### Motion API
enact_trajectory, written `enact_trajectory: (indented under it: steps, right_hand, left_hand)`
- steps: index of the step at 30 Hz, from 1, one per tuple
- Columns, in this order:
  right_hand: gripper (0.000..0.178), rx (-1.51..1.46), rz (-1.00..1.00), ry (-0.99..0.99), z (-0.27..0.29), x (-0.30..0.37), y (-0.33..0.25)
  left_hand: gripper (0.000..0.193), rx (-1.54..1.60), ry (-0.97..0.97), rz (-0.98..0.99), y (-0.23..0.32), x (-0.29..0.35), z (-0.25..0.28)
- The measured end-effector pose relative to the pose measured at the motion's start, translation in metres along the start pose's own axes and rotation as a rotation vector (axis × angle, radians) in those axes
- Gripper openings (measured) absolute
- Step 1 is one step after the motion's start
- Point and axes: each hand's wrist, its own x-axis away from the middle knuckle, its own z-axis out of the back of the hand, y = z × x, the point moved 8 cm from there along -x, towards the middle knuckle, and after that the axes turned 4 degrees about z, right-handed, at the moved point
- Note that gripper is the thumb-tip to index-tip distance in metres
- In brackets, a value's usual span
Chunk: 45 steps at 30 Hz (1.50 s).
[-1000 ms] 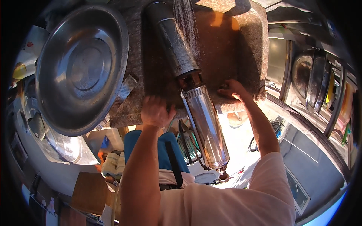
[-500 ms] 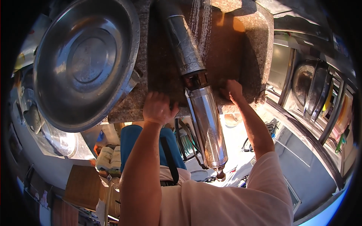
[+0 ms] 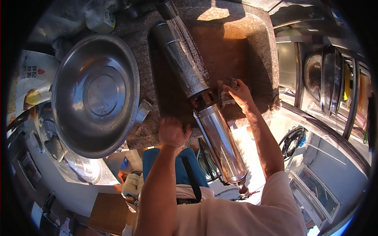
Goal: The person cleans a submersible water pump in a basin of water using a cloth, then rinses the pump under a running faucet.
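Observation:
A long, shiny metal submersible pump [image 3: 220,137] leans across the near edge of a stone sink [image 3: 273,59], its upper half inside. Around its middle is a dark, open section. Water runs from a dark spout [image 3: 167,8] down onto the upper tube. My right hand [image 3: 241,94] is inside the sink, right of the pump, closed on a wet, dirty rag [image 3: 227,95]. Over the near sink edge, left of the pump, is my left hand [image 3: 173,131]. Its thumb stands apart, but its fingers are blurred and in shadow.
A large metal basin [image 3: 59,94] stands left of the sink, beside a perforated metal piece [image 3: 142,112]. Behind it is a plastic bottle [image 3: 100,20]. On the right, a rack [image 3: 299,74] holds metal pans [image 3: 326,78]. A coiled hose [image 3: 292,142] lies below the rack.
The view has shifted, showing the spout and more of the left side. My right hand has come up from the shadow, and the rag is now visible in it.

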Motion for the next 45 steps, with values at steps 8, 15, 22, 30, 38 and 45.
enact_trajectory:
  steps: [8,15,22,30,38,45]
  right_hand:
    - [0.036,0.0,0.521,0.313,-0.016,0.024,-0.092]
    - [0.049,0.668,0.905,0.284,-0.114,0.075,-0.166]
    - [0.055,0.819,1.013,0.113,-0.144,0.063,-0.155]
    - [0.061,0.932,0.974,0.18,-0.154,0.037,-0.148]
    - [0.056,1.015,0.964,0.139,-0.16,0.034,-0.149]
    - [0.051,0.975,0.953,0.115,-0.161,0.03,-0.145]
  left_hand:
    - [0.037,-0.092,0.011,-0.038,0.009,-0.004,0.002]
    - [0.036,-0.039,0.022,-0.021,0.006,-0.002,0.003]
    - [0.031,0.045,0.02,-0.015,0.004,-0.001,0.004]
    - [0.03,0.049,0.028,-0.007,0.004,-0.001,0.008]
    - [0.034,0.014,0.005,-0.001,0.003,0.0,0.005]
    - [0.036,0.045,-0.001,0.013,0.001,0.001,0.004]
